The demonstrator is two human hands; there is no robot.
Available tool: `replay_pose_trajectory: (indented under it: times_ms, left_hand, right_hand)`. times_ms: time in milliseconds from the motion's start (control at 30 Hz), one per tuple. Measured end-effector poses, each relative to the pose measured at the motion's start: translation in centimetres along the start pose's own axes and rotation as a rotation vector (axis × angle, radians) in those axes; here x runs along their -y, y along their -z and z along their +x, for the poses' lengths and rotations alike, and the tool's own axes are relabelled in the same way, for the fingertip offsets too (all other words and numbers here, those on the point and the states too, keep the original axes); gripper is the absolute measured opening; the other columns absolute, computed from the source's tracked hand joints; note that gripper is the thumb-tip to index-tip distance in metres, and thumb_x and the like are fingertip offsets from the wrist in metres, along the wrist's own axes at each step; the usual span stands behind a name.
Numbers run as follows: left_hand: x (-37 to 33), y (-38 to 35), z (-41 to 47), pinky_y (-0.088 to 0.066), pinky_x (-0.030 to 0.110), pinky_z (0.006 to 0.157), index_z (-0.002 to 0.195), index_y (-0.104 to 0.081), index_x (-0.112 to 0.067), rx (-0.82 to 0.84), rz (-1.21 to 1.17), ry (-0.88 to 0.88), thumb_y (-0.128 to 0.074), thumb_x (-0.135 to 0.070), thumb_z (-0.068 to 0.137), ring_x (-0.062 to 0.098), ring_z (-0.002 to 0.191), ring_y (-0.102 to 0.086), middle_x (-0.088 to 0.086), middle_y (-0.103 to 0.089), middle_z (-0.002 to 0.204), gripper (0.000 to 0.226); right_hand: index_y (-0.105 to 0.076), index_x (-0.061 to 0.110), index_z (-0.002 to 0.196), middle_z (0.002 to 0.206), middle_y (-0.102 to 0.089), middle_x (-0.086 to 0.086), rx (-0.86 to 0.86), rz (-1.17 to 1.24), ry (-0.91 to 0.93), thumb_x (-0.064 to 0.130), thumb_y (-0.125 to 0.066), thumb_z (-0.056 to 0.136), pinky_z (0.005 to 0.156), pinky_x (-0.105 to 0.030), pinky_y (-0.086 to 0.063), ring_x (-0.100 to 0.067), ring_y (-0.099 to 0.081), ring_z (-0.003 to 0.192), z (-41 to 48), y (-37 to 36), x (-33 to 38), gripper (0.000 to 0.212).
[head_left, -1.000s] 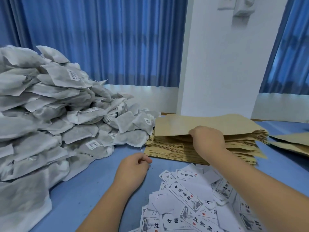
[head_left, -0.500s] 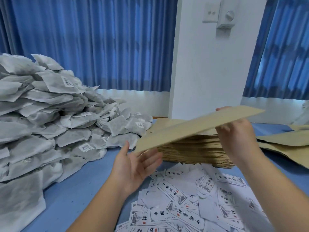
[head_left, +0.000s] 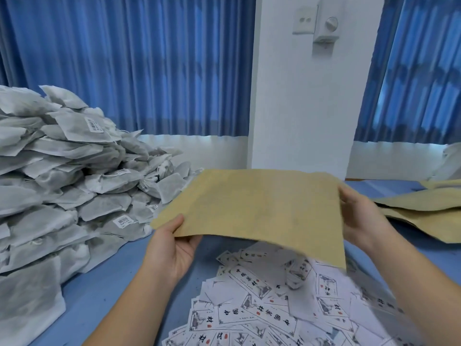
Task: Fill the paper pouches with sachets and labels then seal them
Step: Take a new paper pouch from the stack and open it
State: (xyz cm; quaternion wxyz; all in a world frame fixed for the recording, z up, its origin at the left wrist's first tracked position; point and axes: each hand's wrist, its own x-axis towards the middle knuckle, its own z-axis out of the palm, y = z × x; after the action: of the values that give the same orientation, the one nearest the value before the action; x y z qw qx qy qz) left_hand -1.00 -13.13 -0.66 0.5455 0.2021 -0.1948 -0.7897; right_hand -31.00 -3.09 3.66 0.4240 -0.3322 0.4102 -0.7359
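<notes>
Head view: one paper pouch (head_left: 254, 208) is up in the air over the labels (head_left: 262, 308). L hand (head_left: 172, 248) pinches its near-left corner, R hand (head_left: 361, 216) grips the right edge. Hands are well apart, prob. to find the mouth. Heap of sachets (head_left: 62, 183) sits left w/in reach; spare pouches (head_left: 424, 211) lie far right on the table (head_left: 99, 283).

Soft daylight glows through pleated blue curtains (head_left: 149, 66) ahead of me, shadows faint. At lower right the printed white paper labels (head_left: 274, 318) blur; the wide lens bows the frame's edges.
</notes>
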Motion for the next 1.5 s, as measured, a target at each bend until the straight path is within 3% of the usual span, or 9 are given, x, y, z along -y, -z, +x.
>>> replay_pose_trajectory:
  times_ms: [200, 300, 400, 533, 633, 833, 967, 1100, 1500]
  left_hand:
    - [1.6, 0.0, 0.3, -0.059, 0.042, 0.064, 0.119, -0.054, -0.006, 0.04, 0.195, -0.072, -0.045, 0.003, 0.096, 0.031, 0.092, -0.07, 0.017, -0.068, 0.113, 0.026]
    - [3.2, -0.2, -0.1, -0.055, 0.052, 0.083, 0.122, -0.054, -0.007, 0.115, 0.42, -0.086, -0.051, 0.007, 0.092, 0.034, 0.099, -0.068, 0.016, -0.071, 0.108, 0.033]
    - [4.2, -0.4, -0.7, -0.057, 0.032, 0.075, 0.131, -0.051, -0.014, 0.215, 0.783, -0.188, -0.069, -0.007, 0.076, 0.019, 0.093, -0.071, 0.005, -0.073, 0.104, 0.058]
    - [5.1, -0.8, -2.0, -0.053, 0.021, 0.075, 0.142, -0.025, -0.058, 0.499, 1.092, -0.329, -0.06, -0.012, 0.077, -0.007, 0.085, -0.063, -0.028, -0.057, 0.127, 0.087]
    - [5.5, -1.0, -2.4, -0.049, 0.017, 0.068, 0.133, -0.008, -0.074, 0.56, 1.208, -0.402, -0.056, -0.014, 0.083, -0.013, 0.074, -0.052, -0.053, -0.048, 0.106, 0.092]
    - [5.2, -1.3, -2.9, -0.05, 0.022, 0.092, 0.139, -0.023, -0.059, 0.692, 1.001, -0.247, -0.069, -0.031, 0.078, -0.001, 0.117, -0.056, -0.036, -0.054, 0.125, 0.082]
    - [5.4, -2.2, -3.0, -0.053, 0.026, 0.075, 0.128, -0.051, -0.028, 0.487, 0.755, -0.177, -0.063, -0.047, 0.083, 0.017, 0.101, -0.068, -0.004, -0.07, 0.114, 0.05]
    - [5.0, -2.1, -2.9, -0.055, 0.023, 0.071, 0.113, -0.061, -0.013, 0.312, 0.764, -0.228, -0.063, -0.024, 0.091, 0.021, 0.099, -0.07, 0.008, -0.07, 0.112, 0.025]
    - [4.8, -2.0, -3.2, -0.053, 0.023, 0.064, 0.113, -0.059, -0.008, 0.332, 0.644, -0.122, -0.067, -0.02, 0.079, 0.025, 0.088, -0.067, 0.024, -0.065, 0.106, 0.037]
  right_hand:
    - [-0.067, 0.013, 0.092, 0.111, -0.069, -0.007, -0.274, -0.458, 0.128, 0.009, -0.056, 0.093, 0.087, -0.031, -0.05, -0.018, -0.066, 0.095, 0.7, 0.6, -0.9, 0.012]
    - [-0.07, 0.023, 0.085, 0.096, -0.07, 0.009, -0.192, -0.805, 0.252, 0.009, -0.057, 0.091, 0.089, -0.017, -0.045, -0.001, -0.062, 0.094, 0.2, -2.0, -2.4, 0.02]
    - [-0.068, 0.027, 0.082, 0.088, -0.068, 0.015, -0.026, -0.907, 0.312, 0.008, -0.058, 0.09, 0.073, -0.004, -0.039, 0.004, -0.059, 0.083, -0.7, -5.8, -4.2, 0.023]
    - [-0.069, 0.019, 0.08, 0.076, -0.066, 0.013, 0.114, -0.865, 0.291, 0.027, -0.06, 0.091, 0.072, -0.022, -0.046, 0.0, -0.056, 0.07, -1.9, -10.5, -5.8, 0.017]
    - [-0.068, 0.011, 0.083, 0.072, -0.061, 0.006, 0.118, -0.777, 0.237, 0.049, -0.059, 0.087, 0.082, -0.041, -0.052, -0.009, -0.056, 0.07, -2.6, -12.3, -6.1, 0.039]
    - [-0.063, 0.003, 0.09, 0.081, -0.067, -0.005, 0.141, -0.617, 0.06, 0.028, -0.067, 0.087, 0.075, -0.037, -0.06, -0.012, -0.069, 0.076, -2.7, -11.8, -4.9, 0.025]
    - [-0.063, 0.008, 0.087, 0.083, -0.07, -0.009, 0.196, -0.584, -0.011, 0.017, -0.067, 0.085, 0.079, -0.039, -0.059, -0.015, -0.07, 0.077, -2.7, -11.2, -5.1, 0.01]
    - [-0.066, 0.012, 0.082, 0.08, -0.073, -0.002, 0.281, -0.575, -0.004, 0.023, -0.071, 0.085, 0.085, -0.039, -0.058, -0.017, -0.071, 0.084, -2.5, -10.9, -5.0, 0.013]
    - [-0.07, 0.011, 0.093, 0.086, -0.074, 0.002, 0.325, -0.641, -0.026, 0.032, -0.077, 0.077, 0.076, -0.028, -0.055, -0.009, -0.07, 0.085, -2.3, -9.9, -4.7, 0.027]
